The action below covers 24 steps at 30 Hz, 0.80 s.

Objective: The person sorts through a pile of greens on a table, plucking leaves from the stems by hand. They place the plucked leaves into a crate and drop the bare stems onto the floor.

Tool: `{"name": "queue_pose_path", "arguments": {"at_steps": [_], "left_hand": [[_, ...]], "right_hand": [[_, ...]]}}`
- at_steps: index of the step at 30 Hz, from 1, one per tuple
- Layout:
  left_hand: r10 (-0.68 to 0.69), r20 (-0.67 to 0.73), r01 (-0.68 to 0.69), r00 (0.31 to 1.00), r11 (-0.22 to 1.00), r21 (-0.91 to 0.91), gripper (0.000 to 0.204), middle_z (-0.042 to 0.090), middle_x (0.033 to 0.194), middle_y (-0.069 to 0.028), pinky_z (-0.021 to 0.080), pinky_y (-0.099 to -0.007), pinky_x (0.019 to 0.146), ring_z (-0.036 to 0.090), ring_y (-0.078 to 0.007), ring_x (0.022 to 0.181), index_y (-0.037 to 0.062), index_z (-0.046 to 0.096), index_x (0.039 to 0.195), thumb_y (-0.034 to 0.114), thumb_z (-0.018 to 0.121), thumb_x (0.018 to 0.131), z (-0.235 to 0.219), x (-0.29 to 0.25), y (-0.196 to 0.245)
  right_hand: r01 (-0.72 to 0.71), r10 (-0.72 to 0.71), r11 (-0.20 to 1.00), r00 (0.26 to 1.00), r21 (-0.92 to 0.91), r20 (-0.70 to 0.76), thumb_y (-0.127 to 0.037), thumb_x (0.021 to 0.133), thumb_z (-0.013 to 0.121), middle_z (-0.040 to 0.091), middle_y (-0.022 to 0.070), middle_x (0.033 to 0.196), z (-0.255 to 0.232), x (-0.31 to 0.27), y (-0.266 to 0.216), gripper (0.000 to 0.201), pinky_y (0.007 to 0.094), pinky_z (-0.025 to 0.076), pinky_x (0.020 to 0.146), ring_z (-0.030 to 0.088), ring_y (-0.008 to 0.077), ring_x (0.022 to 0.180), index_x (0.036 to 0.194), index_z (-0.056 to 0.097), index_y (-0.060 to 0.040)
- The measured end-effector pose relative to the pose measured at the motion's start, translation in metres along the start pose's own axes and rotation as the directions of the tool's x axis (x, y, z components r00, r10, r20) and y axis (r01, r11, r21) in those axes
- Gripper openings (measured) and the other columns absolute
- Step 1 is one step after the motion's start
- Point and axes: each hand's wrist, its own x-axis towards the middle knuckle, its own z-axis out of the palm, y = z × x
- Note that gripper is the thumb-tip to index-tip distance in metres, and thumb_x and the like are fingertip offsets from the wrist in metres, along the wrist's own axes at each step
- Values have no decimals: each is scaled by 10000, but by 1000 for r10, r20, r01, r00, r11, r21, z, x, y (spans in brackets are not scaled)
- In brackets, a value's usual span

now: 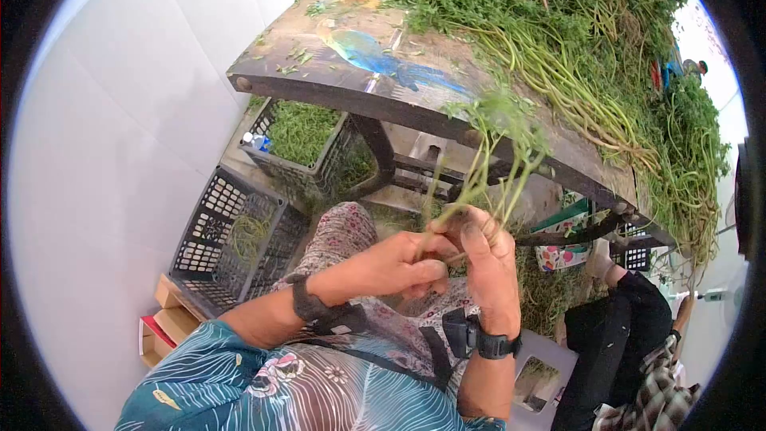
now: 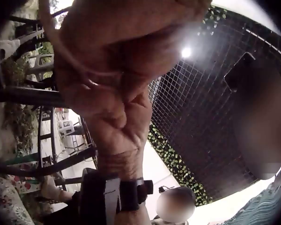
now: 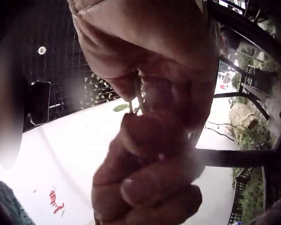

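Observation:
In the head view, both hands meet above the lap at the lower end of a small bunch of leafy green stems (image 1: 483,175). My left hand (image 1: 395,267) has its fingers curled and pinches the stems low down. Right beside it, my right hand (image 1: 487,255) grips the same stems, thumb uppermost. The leafy tops rise toward the table edge and look blurred. In the right wrist view a thin piece of stem (image 3: 136,96) shows between the fingers of both hands. A pale stem (image 2: 61,44) curves past the fingers in the left wrist view.
A wooden table (image 1: 319,72) holds a large heap of long-stemmed greens (image 1: 558,40). Below it stand a black crate of greens (image 1: 323,161) and another crate (image 1: 211,223) with a few stems. Another person's dark-trousered leg (image 1: 602,343) is at the right.

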Motion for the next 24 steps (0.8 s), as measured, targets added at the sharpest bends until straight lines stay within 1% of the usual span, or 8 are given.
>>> {"name": "queue_pose_path", "arguments": {"at_steps": [4,8,11,12,16,19,22,24], "left_hand": [[-11,-98,12,995,1000,12,183,586,726,7,430,-186,523,512,-42,571,38,559,1009,146,542,862,-11,-8,-9],[23,-61,-19,998,997,69,167,576,707,7,406,-196,495,501,-46,554,33,560,965,143,530,843,-17,-14,-15],[13,-85,-8,996,998,59,155,562,689,9,393,-200,473,490,-47,533,32,563,946,133,534,832,-14,-15,-14],[29,-86,-22,996,997,79,157,561,686,6,395,-204,469,489,-50,530,28,562,945,131,535,830,-14,-14,-16],[99,-91,-76,991,969,235,171,556,679,-9,408,-219,472,493,-65,521,12,558,951,129,542,827,-11,-14,-18],[369,-89,-268,925,801,535,143,547,677,-13,418,-232,477,506,-75,545,2,547,907,124,542,833,-10,-10,-26],[268,-243,-199,932,941,275,83,512,666,1,396,-206,486,487,-66,545,55,510,869,135,505,888,-4,-11,-23],[155,-329,-175,932,984,-35,103,484,644,6,361,-200,446,454,-62,515,71,489,847,158,491,903,-4,-10,-18]], "right_hand": [[-50,36,992,992,-117,-124,-289,898,525,640,96,929,-8,-9,-2,310,273,495,638,601,150,820,1047,575,-22],[102,-53,892,991,441,-122,-290,912,495,593,97,803,-19,-9,6,262,339,471,745,581,199,759,927,537,-32],[98,-52,676,995,731,-86,-291,922,471,528,59,744,-16,-9,0,251,347,449,718,526,178,711,963,527,-50],[120,-13,640,989,759,-146,-291,936,439,418,10,674,-11,-11,-4,234,336,397,660,417,146,625,982,516,-74],[182,23,512,974,840,-226,-284,957,389,338,-25,644,-12,-14,-15,221,287,304,578,311,107,567,1009,500,-100],[195,-54,480,980,856,-193,-280,961,381,352,-20,649,-20,-15,-10,228,282,305,576,314,99,564,1010,509,-98],[190,-66,465,982,865,-180,-285,964,373,364,-21,632,-23,-17,-5,244,249,296,523,304,93,506,1014,523,-99],[159,-67,475,987,865,-145,-287,964,376,368,-24,623,-21,-21,-1,241,236,286,490,301,90,485,1011,527,-106]]}}
